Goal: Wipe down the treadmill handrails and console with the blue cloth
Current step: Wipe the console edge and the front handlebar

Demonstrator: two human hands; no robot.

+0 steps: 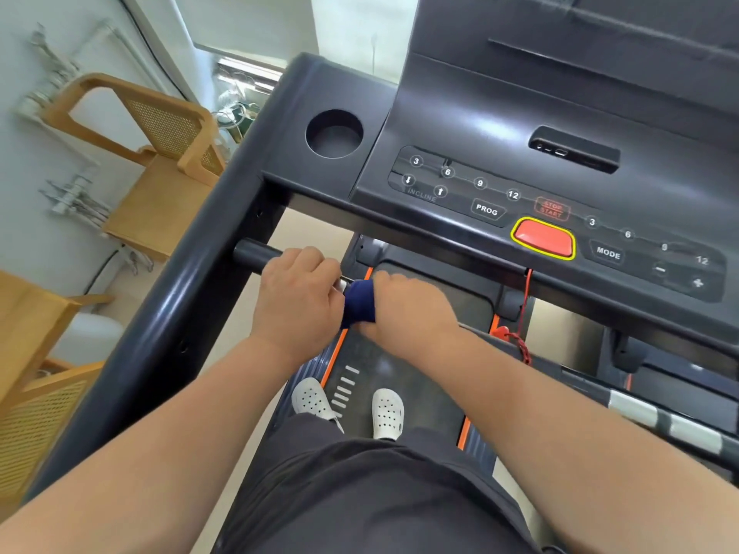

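The black treadmill console [500, 113] fills the upper right, with buttons and a red stop key [544, 238]. A short black inner handlebar [252, 253] juts out below its left corner. My left hand [298, 299] grips this bar. Right beside it, my right hand [404, 307] holds the dark blue cloth [360, 303] wrapped around the bar's end, fingers curled over it. Most of the cloth is hidden under my right hand. The long left handrail [160, 313] runs diagonally down to the lower left.
A round cup holder [334, 133] sits at the console's left. A red safety cord [520, 333] hangs from the console. The right grip with silver sensors [660, 421] is at lower right. Wooden cane chairs [152, 153] stand left of the treadmill. My white shoes [386, 413] stand on the belt.
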